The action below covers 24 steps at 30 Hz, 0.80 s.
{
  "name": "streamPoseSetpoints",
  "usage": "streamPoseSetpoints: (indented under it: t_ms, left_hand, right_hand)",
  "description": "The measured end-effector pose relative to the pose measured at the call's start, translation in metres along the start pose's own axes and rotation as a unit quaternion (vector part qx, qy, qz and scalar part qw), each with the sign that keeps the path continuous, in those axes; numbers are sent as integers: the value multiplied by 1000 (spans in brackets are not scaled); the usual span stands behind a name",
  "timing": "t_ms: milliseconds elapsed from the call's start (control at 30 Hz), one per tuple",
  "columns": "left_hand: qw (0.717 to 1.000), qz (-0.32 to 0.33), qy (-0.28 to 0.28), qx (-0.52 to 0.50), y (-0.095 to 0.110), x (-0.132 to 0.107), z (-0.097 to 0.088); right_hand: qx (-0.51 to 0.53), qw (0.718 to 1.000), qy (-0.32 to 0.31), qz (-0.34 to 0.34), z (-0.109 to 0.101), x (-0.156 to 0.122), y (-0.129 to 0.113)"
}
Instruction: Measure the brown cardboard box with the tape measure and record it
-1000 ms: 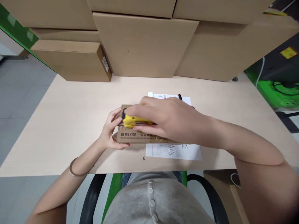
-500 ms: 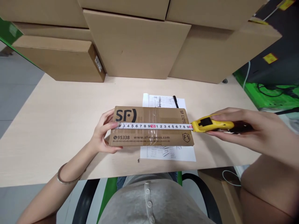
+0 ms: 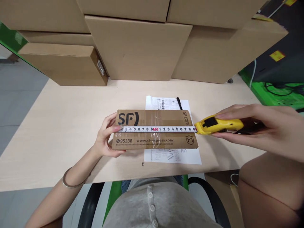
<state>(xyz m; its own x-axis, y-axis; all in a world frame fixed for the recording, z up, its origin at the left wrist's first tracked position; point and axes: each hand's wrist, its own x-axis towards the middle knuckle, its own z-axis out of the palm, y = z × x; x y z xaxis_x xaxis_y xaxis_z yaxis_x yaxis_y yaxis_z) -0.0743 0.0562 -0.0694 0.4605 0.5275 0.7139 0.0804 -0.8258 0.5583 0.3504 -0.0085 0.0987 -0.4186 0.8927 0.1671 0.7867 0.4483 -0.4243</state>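
Note:
A small brown cardboard box (image 3: 147,140) with black SF printing and clear tape round its middle is held over the table. My left hand (image 3: 108,136) grips its left end, the thumb pressing the end of the tape measure's white blade (image 3: 142,129) onto the box. The blade runs straight along the length of the top face, with a red 10 near the middle. My right hand (image 3: 258,126) is closed round the yellow tape measure (image 3: 211,124) at the box's right end. Some fingers of both hands are hidden.
Beneath the box lies a printed paper sheet (image 3: 173,156) with a black pen (image 3: 179,103) on it. Large cardboard boxes (image 3: 137,47) are stacked along the back of the table (image 3: 59,136). A flat box (image 3: 64,68) stands at the back left. Cables (image 3: 280,90) lie at the right.
The tape measure in my right hand has turned slightly, and the red 20 by its mouth no longer shows. My left hand still holds the box and the blade's end. The view has shifted slightly.

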Motion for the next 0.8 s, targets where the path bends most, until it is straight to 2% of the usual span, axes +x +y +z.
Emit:
streamPoseSetpoints:
  t_ms: [100,233,367,500,633,733,800]
  left_hand:
    - [1000,-2,8,0,-2,-3,0]
    - [1000,0,10,2,-8,-9,1]
    - [999,-13,12,-40,-11,-14,6]
    - [993,-66,44,-83,-8,-15,11]
    - [990,-92,73,-85,-2,-10,10]
    - [984,-118,93,-94,9,-2,9]
    - [966,-186,135,-114,18,6,8]
  right_hand:
    - [-4,999,-13,-47,10,25,-18]
    - [10,993,-51,-107,40,72,-54]
    - [-68,967,-62,-237,66,106,-88]
    - [-105,944,-43,-310,79,122,-109]
    - [-95,952,-43,-289,72,124,-114]
    - [-27,977,-8,-210,56,113,-108]
    - [41,989,25,-138,47,100,-101]
